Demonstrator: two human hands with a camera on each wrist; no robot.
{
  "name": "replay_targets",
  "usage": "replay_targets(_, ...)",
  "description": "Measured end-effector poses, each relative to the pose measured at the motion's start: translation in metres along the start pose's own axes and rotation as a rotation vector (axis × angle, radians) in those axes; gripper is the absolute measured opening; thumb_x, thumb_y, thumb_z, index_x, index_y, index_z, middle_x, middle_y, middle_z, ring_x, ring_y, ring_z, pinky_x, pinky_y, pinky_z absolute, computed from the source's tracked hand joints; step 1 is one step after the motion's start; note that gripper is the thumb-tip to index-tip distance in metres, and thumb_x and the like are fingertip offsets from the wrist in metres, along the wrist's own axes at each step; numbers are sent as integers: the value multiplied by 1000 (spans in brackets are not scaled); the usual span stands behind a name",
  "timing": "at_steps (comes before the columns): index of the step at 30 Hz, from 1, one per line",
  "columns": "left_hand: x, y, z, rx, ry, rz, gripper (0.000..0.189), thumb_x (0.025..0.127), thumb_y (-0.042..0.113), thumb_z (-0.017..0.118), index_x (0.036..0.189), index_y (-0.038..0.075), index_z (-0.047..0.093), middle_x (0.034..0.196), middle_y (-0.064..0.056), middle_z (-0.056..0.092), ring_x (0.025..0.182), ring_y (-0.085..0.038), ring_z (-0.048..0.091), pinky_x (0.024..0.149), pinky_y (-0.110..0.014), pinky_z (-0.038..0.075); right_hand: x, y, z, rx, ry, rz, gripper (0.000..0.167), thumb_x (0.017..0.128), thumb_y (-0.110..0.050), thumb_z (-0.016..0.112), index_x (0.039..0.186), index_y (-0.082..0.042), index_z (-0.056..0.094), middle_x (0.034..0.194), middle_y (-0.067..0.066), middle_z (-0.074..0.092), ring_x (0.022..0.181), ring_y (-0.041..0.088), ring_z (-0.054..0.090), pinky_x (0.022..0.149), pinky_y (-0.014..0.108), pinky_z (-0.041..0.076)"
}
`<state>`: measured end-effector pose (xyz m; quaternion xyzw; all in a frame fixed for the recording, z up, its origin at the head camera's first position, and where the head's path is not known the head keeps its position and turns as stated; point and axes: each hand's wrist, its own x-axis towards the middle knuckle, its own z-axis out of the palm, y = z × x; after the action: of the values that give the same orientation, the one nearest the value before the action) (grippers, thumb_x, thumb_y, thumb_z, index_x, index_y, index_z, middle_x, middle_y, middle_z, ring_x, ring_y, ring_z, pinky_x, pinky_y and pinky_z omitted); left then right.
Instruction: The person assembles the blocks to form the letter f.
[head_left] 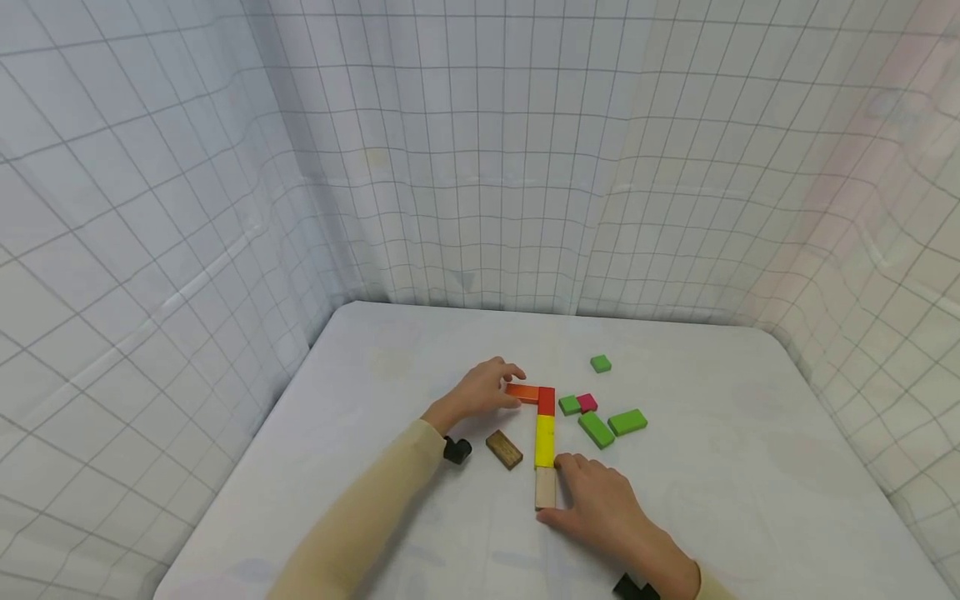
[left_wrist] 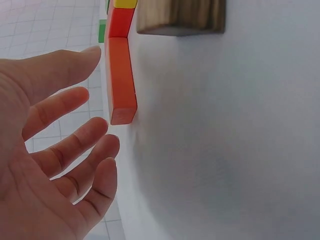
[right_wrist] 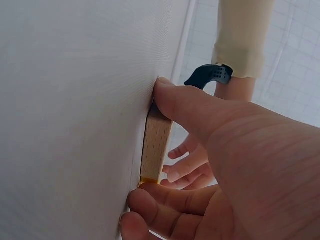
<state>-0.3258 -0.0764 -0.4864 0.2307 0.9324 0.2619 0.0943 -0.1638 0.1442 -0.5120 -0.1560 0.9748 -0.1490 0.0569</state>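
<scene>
Pinching right, spread left

Pinches pale block (head_left: 546, 490) with right hand (head_left: 600, 504), end to end with yellow block (head_left: 544, 442) just beyond that grip, then red block (head_left: 546, 402). Spreads left hand (head_left: 480, 390) beside orange block (head_left: 522, 392). Has brown block (head_left: 504, 449) between both grips, green blocks (head_left: 596, 430) beyond the right.

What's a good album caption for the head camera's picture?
Left hand near the orange block, right hand at the pale wooden block, red block and yellow blocks lined between.
</scene>
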Motion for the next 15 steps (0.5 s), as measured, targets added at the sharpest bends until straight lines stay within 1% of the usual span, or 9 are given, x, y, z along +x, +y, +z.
replay_targets(8,-10,3,-4,29,-8,25,44,89,28,79,130,19,67,117,-4,61,98,-17,55,82,-29,50,1,0,0,7,-17,6,81,71,-64,83,126,-9,60,101,0,62,82,17,54,75,44,54)
replay_targets(15,-19,9,-12,37,-13,61,41,90,27,78,128,18,69,114,-4,61,100,-20,55,84,-31,50,1,1,-2,3,-4,-12,80,72,-63,82,126,-9,59,101,0,62,81,16,54,74,42,54)
